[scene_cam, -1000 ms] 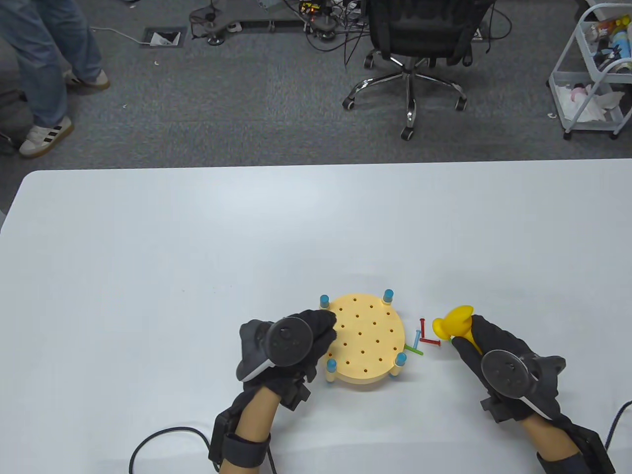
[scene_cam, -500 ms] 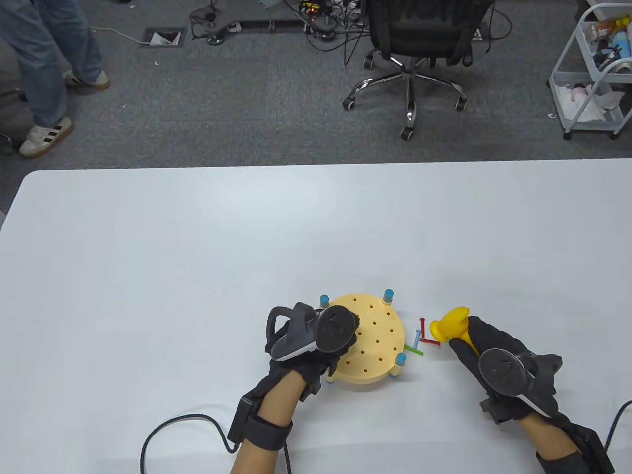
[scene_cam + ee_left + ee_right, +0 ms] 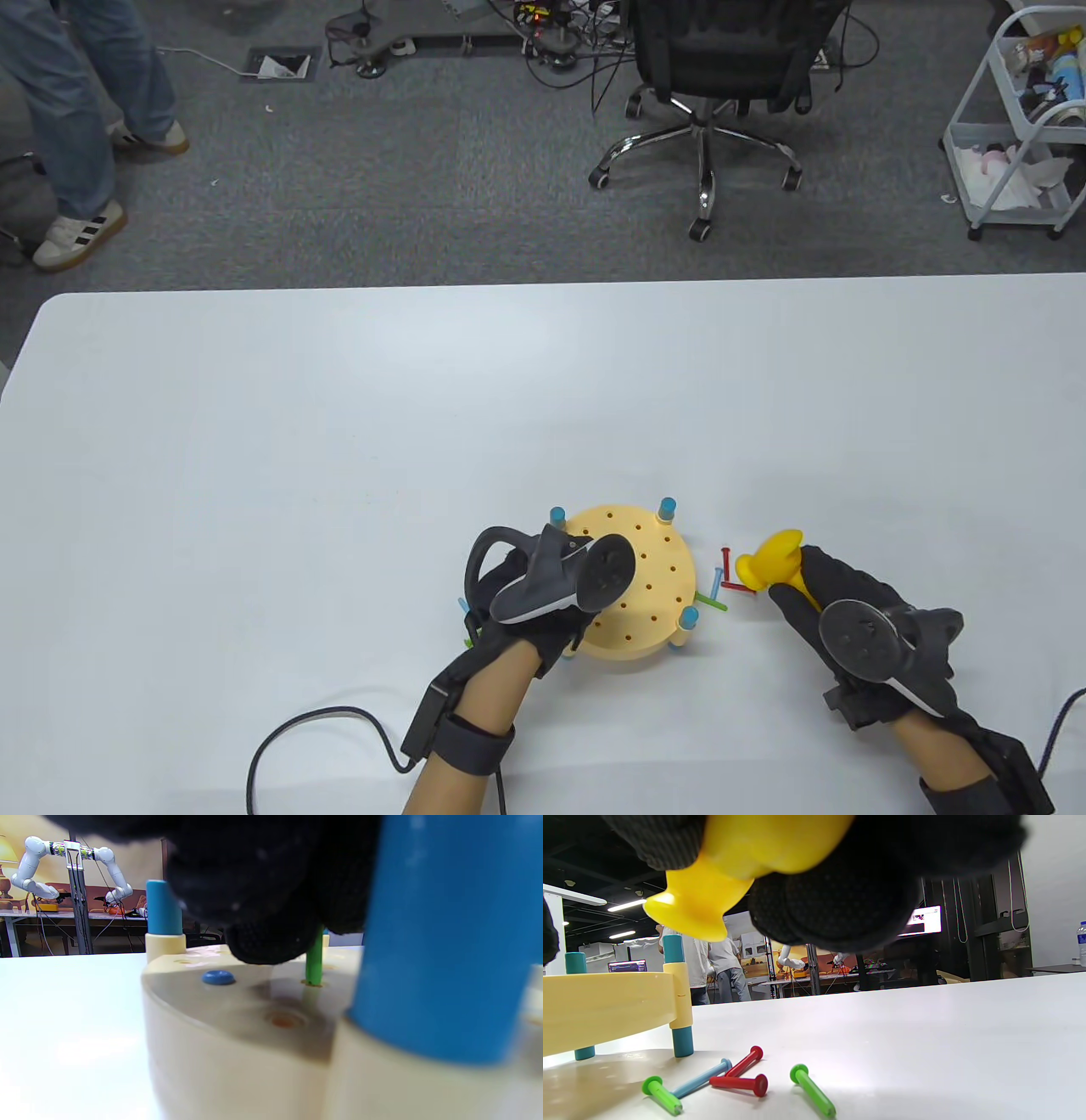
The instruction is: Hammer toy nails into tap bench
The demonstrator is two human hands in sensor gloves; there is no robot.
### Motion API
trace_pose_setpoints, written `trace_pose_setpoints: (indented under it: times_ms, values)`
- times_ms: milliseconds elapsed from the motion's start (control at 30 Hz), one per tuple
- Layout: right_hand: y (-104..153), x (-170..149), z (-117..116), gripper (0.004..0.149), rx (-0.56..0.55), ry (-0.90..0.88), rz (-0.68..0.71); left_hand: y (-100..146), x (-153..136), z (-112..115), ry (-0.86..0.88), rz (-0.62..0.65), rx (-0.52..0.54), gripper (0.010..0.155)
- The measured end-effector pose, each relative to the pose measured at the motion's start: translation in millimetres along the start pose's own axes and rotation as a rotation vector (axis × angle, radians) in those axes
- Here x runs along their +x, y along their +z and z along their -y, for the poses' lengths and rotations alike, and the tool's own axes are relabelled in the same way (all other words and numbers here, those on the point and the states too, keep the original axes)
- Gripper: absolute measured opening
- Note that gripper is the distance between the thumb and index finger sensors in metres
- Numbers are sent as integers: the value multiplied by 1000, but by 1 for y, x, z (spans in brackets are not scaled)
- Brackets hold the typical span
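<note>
A robotics lab — white robot arms (image 3: 70,861) on a stand, with cables (image 3: 560,38) (a tangled heap) behind the office chair (image 3: 717,76) on grey carpet.

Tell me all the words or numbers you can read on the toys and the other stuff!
None can be read.
Tap bench, yellow hammer and loose nails: plain, no print.
Bottle at the right edge of the right wrist view: label too small to read.
Lit screens behind the table there: text too blurred.
Trackers on the left hand and right hand: no readable marks.
</note>
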State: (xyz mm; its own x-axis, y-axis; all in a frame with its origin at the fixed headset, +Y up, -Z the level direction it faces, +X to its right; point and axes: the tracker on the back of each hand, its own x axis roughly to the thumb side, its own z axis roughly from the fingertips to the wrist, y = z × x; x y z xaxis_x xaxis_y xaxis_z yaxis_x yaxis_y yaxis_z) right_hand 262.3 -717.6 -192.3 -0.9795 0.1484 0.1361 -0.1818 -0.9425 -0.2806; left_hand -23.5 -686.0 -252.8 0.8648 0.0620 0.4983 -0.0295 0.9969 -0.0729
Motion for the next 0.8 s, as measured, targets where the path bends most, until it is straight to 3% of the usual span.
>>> trace_pose_setpoints:
  times_ms: [433, 633, 800]
  values:
    - [0, 0, -1, 67, 4, -1, 4, 3, 3, 1, -35, 32, -35, 47]
    - [0, 0, -1, 67, -4, -10, 1, 42, -19, -23, 117, -16, 103, 60]
    - [2, 3, 1, 67, -31, -19, 12, 57, -26, -1, 184, 14, 41, 63]
